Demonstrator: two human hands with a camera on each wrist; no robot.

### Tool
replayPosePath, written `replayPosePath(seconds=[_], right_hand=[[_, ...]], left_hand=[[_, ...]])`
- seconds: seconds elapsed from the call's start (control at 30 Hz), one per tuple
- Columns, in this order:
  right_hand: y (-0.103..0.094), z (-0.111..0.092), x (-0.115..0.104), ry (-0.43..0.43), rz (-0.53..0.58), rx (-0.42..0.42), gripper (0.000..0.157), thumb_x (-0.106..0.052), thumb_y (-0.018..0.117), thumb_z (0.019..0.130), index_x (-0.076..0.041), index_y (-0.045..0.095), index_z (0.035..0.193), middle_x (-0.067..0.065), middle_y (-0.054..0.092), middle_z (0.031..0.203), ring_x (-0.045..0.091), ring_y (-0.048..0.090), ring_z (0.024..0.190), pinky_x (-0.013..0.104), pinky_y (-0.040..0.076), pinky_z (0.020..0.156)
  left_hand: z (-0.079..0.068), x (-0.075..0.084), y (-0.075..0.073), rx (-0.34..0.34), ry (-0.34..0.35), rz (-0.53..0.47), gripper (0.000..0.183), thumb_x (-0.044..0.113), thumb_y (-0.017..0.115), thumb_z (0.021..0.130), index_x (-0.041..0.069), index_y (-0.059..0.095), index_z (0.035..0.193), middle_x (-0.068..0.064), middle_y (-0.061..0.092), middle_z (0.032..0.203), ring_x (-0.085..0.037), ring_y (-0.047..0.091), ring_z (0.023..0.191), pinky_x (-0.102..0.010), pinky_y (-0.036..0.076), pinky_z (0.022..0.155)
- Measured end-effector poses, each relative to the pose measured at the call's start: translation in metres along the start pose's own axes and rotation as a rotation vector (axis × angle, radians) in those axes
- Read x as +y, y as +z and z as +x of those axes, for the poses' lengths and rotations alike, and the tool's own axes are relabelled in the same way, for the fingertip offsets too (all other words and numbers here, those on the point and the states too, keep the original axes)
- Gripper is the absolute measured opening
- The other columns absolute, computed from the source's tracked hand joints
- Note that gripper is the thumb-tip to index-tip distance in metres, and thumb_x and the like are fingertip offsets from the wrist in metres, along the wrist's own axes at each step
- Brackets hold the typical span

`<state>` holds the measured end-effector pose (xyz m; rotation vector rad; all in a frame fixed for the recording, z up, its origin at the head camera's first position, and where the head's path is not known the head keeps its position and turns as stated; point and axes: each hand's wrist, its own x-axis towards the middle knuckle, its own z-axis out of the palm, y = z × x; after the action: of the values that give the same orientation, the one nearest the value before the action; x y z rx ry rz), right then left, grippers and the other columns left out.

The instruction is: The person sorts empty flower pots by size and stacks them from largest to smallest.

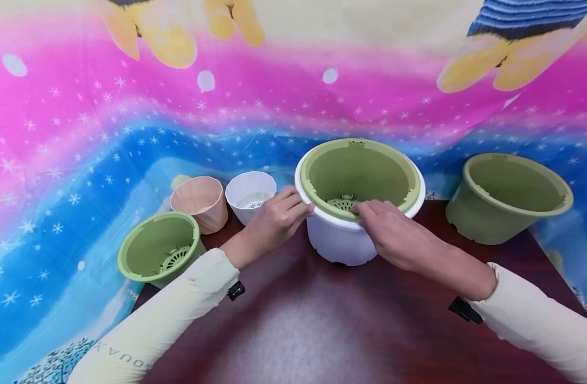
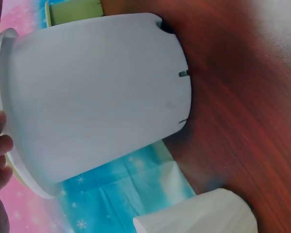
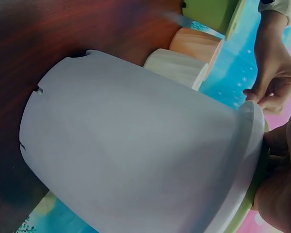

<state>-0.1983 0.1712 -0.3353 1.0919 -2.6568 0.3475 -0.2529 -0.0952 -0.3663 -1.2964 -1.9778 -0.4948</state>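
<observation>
A green flowerpot (image 1: 363, 168) sits nested inside a larger white flowerpot (image 1: 341, 245), which stands upright on the table. The green rim shows just inside the white one, and slots show in the green pot's bottom. At the left front of the white rim, my left hand (image 1: 281, 217) pinches the edge with curled fingers. My right hand (image 1: 394, 234) grips the front of the green rim, fingertips hooked over it to the inside. The right wrist view shows the white pot's smooth side (image 3: 131, 141) and the left hand (image 3: 276, 73) at its rim.
Left of the nested pots are a small white pot (image 1: 247, 213), a peach pot (image 1: 204, 208) and a green pot (image 1: 130, 256). Another green pot (image 1: 485, 213) stands at the right table edge. A patterned cloth (image 1: 274, 114) hangs behind the dark red table (image 1: 293, 325).
</observation>
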Motion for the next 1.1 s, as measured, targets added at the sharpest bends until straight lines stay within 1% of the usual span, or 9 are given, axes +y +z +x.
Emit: replayPosePath(seconds=[0.13, 0.27, 0.37, 0.47, 0.57, 0.7, 0.8, 0.93, 1.1], right_hand=[[0.0, -0.001, 0.0, -0.001, 0.004, 0.002, 0.019, -0.008, 0.045, 0.099, -0.005, 0.049, 0.118, 0.009, 0.061, 0.108, 0.025, 0.057, 0.11, 0.043, 0.045, 0.094], [0.0, -0.001, 0.0, 0.002, -0.002, 0.001, 0.019, -0.008, 0.046, 0.099, -0.006, 0.05, 0.118, 0.009, 0.061, 0.108, 0.025, 0.057, 0.108, 0.044, 0.046, 0.092], [-0.001, -0.002, 0.001, -0.002, -0.017, 0.008, 0.021, -0.01, 0.05, 0.098, -0.005, 0.051, 0.119, 0.009, 0.061, 0.108, 0.026, 0.057, 0.105, 0.044, 0.046, 0.092], [-0.006, -0.005, 0.005, 0.01, -0.048, 0.029, 0.026, -0.018, 0.054, 0.098, -0.005, 0.055, 0.12, 0.008, 0.06, 0.111, 0.026, 0.056, 0.106, 0.045, 0.046, 0.092], [-0.015, -0.013, 0.013, 0.074, -0.029, 0.088, 0.029, -0.025, 0.057, 0.097, -0.006, 0.057, 0.119, 0.007, 0.059, 0.114, 0.024, 0.054, 0.107, 0.043, 0.046, 0.091], [-0.031, -0.033, 0.035, 0.167, 0.007, 0.248, 0.025, -0.02, 0.057, 0.097, -0.003, 0.059, 0.114, 0.01, 0.058, 0.114, 0.025, 0.051, 0.106, 0.04, 0.042, 0.087], [-0.044, -0.052, 0.062, 0.248, -0.056, 0.298, 0.024, -0.018, 0.058, 0.096, 0.001, 0.059, 0.111, 0.016, 0.057, 0.109, 0.032, 0.05, 0.103, 0.045, 0.039, 0.085], [-0.06, -0.08, 0.108, 0.424, -0.176, 0.16, 0.037, -0.025, 0.057, 0.097, 0.008, 0.056, 0.112, 0.026, 0.056, 0.105, 0.043, 0.05, 0.101, 0.056, 0.04, 0.084], [-0.062, -0.115, 0.169, 0.647, -0.177, -0.088, 0.069, -0.046, 0.047, 0.099, 0.02, 0.046, 0.12, 0.041, 0.049, 0.111, 0.054, 0.05, 0.1, 0.063, 0.043, 0.078]], left_hand=[[0.006, -0.002, -0.003, 0.006, -0.001, 0.009, 0.013, 0.011, 0.069, 0.089, 0.002, 0.072, 0.097, -0.011, 0.067, 0.096, -0.026, 0.057, 0.103, -0.029, 0.049, 0.095], [0.01, -0.003, -0.005, -0.03, -0.003, 0.004, 0.028, 0.012, 0.069, 0.088, 0.0, 0.067, 0.114, -0.016, 0.065, 0.112, -0.031, 0.053, 0.124, -0.034, 0.039, 0.112], [0.011, -0.004, -0.006, -0.074, 0.006, 0.005, 0.039, 0.011, 0.069, 0.088, 0.0, 0.062, 0.124, -0.019, 0.061, 0.127, -0.032, 0.05, 0.131, -0.037, 0.037, 0.113], [0.011, -0.005, -0.005, -0.111, 0.01, -0.008, 0.041, 0.011, 0.068, 0.088, 0.0, 0.061, 0.127, -0.016, 0.059, 0.133, -0.03, 0.052, 0.129, -0.037, 0.04, 0.11], [0.011, -0.005, -0.004, -0.134, 0.009, -0.027, 0.041, 0.011, 0.067, 0.09, 0.0, 0.059, 0.128, -0.015, 0.058, 0.134, -0.029, 0.052, 0.128, -0.036, 0.041, 0.11], [0.011, -0.004, -0.003, -0.143, 0.021, -0.028, 0.041, 0.011, 0.066, 0.09, -0.001, 0.058, 0.129, -0.016, 0.057, 0.135, -0.03, 0.052, 0.129, -0.035, 0.04, 0.11], [0.01, -0.005, -0.003, -0.146, 0.047, -0.008, 0.04, 0.01, 0.065, 0.091, -0.001, 0.058, 0.129, -0.016, 0.057, 0.134, -0.03, 0.052, 0.128, -0.035, 0.04, 0.11], [0.011, -0.006, -0.002, -0.148, 0.081, 0.021, 0.04, 0.011, 0.064, 0.092, -0.002, 0.058, 0.129, -0.018, 0.058, 0.133, -0.031, 0.054, 0.127, -0.036, 0.041, 0.11], [0.011, -0.007, -0.005, -0.168, 0.08, 0.039, 0.038, 0.01, 0.062, 0.092, -0.002, 0.059, 0.128, -0.017, 0.058, 0.133, -0.03, 0.054, 0.127, -0.036, 0.042, 0.109]])
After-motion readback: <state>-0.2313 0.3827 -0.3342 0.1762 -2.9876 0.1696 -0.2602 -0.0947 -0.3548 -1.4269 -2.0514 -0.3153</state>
